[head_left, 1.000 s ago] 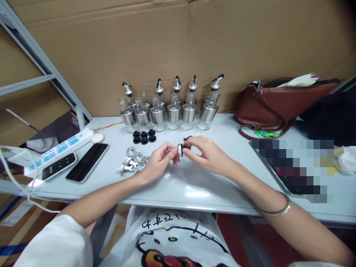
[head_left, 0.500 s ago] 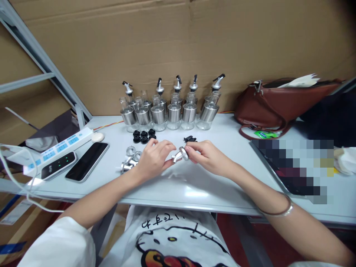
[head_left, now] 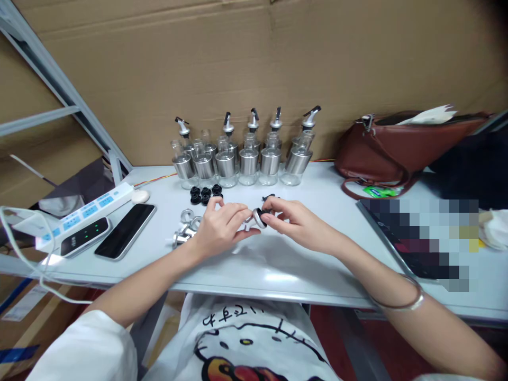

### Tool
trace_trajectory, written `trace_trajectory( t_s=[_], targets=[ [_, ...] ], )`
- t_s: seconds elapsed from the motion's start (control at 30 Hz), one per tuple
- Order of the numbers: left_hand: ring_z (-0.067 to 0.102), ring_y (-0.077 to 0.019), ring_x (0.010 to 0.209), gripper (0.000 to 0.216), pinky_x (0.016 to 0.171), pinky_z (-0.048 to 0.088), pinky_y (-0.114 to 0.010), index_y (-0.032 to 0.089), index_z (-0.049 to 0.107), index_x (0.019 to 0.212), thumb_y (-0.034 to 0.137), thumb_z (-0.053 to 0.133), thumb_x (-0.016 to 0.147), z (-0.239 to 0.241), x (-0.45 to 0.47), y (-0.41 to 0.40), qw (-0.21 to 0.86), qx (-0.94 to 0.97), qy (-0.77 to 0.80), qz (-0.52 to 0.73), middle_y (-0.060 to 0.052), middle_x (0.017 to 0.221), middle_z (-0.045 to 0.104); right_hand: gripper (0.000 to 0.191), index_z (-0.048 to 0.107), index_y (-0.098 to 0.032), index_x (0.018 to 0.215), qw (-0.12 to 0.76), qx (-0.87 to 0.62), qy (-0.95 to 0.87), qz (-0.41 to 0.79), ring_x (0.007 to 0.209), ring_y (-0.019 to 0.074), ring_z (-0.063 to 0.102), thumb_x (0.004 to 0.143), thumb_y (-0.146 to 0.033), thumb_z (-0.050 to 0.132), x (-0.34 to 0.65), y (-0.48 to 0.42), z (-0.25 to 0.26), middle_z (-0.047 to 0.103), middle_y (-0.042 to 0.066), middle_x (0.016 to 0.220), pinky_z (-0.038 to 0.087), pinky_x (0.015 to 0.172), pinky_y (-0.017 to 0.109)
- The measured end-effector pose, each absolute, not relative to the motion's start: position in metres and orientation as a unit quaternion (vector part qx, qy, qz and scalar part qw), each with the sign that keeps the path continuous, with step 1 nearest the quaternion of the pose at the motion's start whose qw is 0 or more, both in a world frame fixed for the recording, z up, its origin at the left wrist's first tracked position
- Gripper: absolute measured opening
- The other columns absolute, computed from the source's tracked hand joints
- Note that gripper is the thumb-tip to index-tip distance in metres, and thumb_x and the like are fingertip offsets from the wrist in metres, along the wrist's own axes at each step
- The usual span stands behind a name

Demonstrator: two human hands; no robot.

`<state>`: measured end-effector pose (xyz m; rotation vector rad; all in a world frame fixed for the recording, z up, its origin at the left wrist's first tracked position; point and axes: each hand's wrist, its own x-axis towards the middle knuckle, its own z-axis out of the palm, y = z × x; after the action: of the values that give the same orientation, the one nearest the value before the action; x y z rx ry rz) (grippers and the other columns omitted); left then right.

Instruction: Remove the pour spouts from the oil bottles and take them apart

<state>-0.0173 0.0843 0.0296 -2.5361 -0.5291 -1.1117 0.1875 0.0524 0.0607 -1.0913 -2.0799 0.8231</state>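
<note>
My left hand (head_left: 223,226) grips the narrow end of a silver bottle pour spout (head_left: 255,218) above the table, palm down. My right hand (head_left: 296,221) pinches the spout's wide end, where a black ring-like part shows against the metal collar; the fingers partly hide it. Just left of my left hand lie loose silver spout pieces (head_left: 186,228). Several black stoppers (head_left: 205,193) sit in two rows behind it. Small black pieces (head_left: 272,198) lie beyond my right hand, partly covered by it.
Glass bottles with steel sleeves (head_left: 248,160) stand in two rows at the back, several rear ones topped with spouts. A phone (head_left: 125,231), a black device (head_left: 84,237) and a power strip (head_left: 88,209) lie left. A brown bag (head_left: 400,145) and a blurred-out flat object (head_left: 420,243) are right.
My left hand has closed in on the spout's narrow end. My right fingers have shifted on its wide end, where a black part now shows.
</note>
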Motion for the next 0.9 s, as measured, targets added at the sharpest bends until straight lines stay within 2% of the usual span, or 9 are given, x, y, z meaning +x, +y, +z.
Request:
trace_trajectory(
  t_s=[0.17,0.3,0.47,0.63,0.8,0.9],
  targets=[
    [0.062,-0.0135,0.066,0.024,0.077,0.038,-0.033,0.017,0.051,0.098,0.038,0.059,0.089,0.033,-0.017,0.084,0.215,-0.863,-0.143,-0.434,-0.003,0.084,0.070,0.031,0.048,-0.017,0.068,0.311,-0.410,-0.792,0.329,0.053,0.0100,0.037,0.088,-0.039,0.041,0.189,0.053,0.061,0.046,-0.003,0.059,0.029,0.052,0.023],
    [0.063,-0.0118,0.064,0.017,0.078,0.038,-0.034,0.017,0.055,0.097,0.028,0.063,0.087,0.035,-0.018,0.083,0.230,-0.866,-0.108,-0.430,-0.001,0.080,0.071,0.037,0.050,-0.017,0.063,0.301,-0.414,-0.781,0.357,0.051,0.0096,0.038,0.088,-0.042,0.042,0.190,0.054,0.060,0.045,-0.003,0.055,0.028,0.050,0.023],
    [0.064,-0.0102,0.063,0.014,0.084,0.036,-0.035,0.016,0.057,0.095,0.022,0.065,0.085,0.037,-0.018,0.080,0.206,-0.875,-0.127,-0.420,-0.001,0.080,0.073,0.033,0.052,-0.016,0.068,0.319,-0.403,-0.757,0.404,0.053,0.0096,0.041,0.086,-0.044,0.049,0.192,0.055,0.059,0.049,-0.002,0.058,0.031,0.051,0.023],
    [0.064,-0.0082,0.060,0.015,0.085,0.036,-0.034,0.017,0.059,0.097,0.017,0.066,0.084,0.042,-0.021,0.079,0.224,-0.869,-0.122,-0.424,-0.001,0.083,0.074,0.033,0.048,-0.017,0.072,0.319,-0.367,-0.727,0.485,0.052,0.0093,0.041,0.084,-0.048,0.054,0.192,0.057,0.057,0.049,-0.003,0.059,0.033,0.048,0.021],
    [0.063,-0.0073,0.057,0.022,0.088,0.036,-0.035,0.017,0.059,0.103,0.015,0.067,0.083,0.043,-0.023,0.080,0.234,-0.865,-0.125,-0.426,-0.001,0.085,0.074,0.027,0.050,-0.017,0.074,0.363,-0.368,-0.732,0.444,0.054,0.0090,0.040,0.084,-0.041,0.054,0.190,0.057,0.054,0.046,-0.003,0.063,0.031,0.048,0.021],
    [0.066,-0.0102,0.065,0.019,0.088,0.038,-0.035,0.016,0.058,0.102,0.020,0.065,0.085,0.041,-0.022,0.082,0.170,-0.876,-0.139,-0.429,-0.003,0.085,0.073,0.023,0.051,-0.017,0.078,0.361,-0.385,-0.748,0.402,0.058,0.0104,0.044,0.085,-0.039,0.053,0.191,0.057,0.051,0.049,-0.001,0.069,0.034,0.050,0.022]
  ],
)
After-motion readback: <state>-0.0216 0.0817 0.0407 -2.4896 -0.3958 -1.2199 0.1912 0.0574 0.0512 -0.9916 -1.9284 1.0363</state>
